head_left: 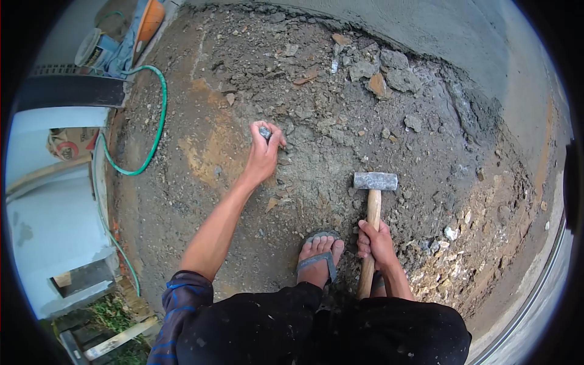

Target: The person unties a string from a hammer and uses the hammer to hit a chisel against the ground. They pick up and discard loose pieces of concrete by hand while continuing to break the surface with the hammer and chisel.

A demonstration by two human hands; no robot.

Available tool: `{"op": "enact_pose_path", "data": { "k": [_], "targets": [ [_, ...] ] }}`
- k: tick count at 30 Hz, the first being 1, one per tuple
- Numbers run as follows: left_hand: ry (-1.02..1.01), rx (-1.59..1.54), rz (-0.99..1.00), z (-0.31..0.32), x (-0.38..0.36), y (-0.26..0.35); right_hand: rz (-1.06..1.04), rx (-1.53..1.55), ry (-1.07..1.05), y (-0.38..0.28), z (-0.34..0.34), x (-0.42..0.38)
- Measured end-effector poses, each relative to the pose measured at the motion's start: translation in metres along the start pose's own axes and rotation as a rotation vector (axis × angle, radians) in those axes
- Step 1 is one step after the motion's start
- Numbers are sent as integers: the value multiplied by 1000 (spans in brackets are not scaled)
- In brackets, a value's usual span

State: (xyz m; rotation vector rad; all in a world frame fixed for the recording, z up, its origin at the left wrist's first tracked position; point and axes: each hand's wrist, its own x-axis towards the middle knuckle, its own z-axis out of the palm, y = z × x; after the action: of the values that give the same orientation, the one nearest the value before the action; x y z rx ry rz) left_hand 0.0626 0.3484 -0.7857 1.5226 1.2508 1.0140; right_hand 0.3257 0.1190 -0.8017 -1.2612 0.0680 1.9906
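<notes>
My left hand [263, 153] is closed around what looks like a metal chisel [265, 132]. Only its rounded grey top end shows above my fist; the rest is hidden by the hand. Below the fist lies rough, broken grey-brown ground [316, 161]. On the right, my right hand [375, 243] grips the wooden handle of a club hammer [375, 181]. Its grey, scuffed metal head points away from me, to the right of the chisel and apart from it. My sandalled foot [320, 252] stands between the two hands.
Broken concrete chunks [398, 76] lie at the far side, beside a smooth wet-looking grey slab [450, 30]. A green hose [163, 115] curls at the left, near a white bucket [91, 48] and an orange object [150, 21]. Loose stones [450, 233] are scattered to the right.
</notes>
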Motion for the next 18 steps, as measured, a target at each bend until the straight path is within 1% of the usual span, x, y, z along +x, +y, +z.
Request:
{"op": "enact_pose_path", "data": {
  "k": [2, 3, 4, 6, 8, 9, 11, 12, 14, 16, 17, 18],
  "targets": [
    [-260, 246, 65, -5, -13, -5, 1, 13, -16, 0, -4, 0],
    [-300, 335, 20, -7, -9, 13, -6, 15, -14, -3, -4, -1],
    [-307, 332, 21, -16, -4, 23, -3, -7, -15, -6, -3, -4],
    [-426, 958, 156, -41, 14, 41, -5, -26, -16, -10, -6, -6],
    [-238, 871, -71, -59, 22, 63, 7, -62, -22, -11, -9, -5],
    [-244, 879, -64, -62, 23, 64, 4, -51, -26, -11, -8, -5],
    [37, 498, 54, -67, 17, 58, 5, -50, -22, -12, -7, -6],
    [42, 501, 55, -62, 12, 55, 5, -53, -27, -12, -7, -6],
    [87, -4, 2, -33, -4, 44, 0, -31, -24, -10, -5, -6],
    [21, -122, -6, 3, -24, 29, 7, -40, -25, -9, -6, -4],
    [-14, -75, 1, 12, -37, 12, 7, -40, -19, -9, -6, -4],
    [-49, -30, 8, 19, -45, 15, 11, -55, -23, -9, -5, -4]
  ]
}}
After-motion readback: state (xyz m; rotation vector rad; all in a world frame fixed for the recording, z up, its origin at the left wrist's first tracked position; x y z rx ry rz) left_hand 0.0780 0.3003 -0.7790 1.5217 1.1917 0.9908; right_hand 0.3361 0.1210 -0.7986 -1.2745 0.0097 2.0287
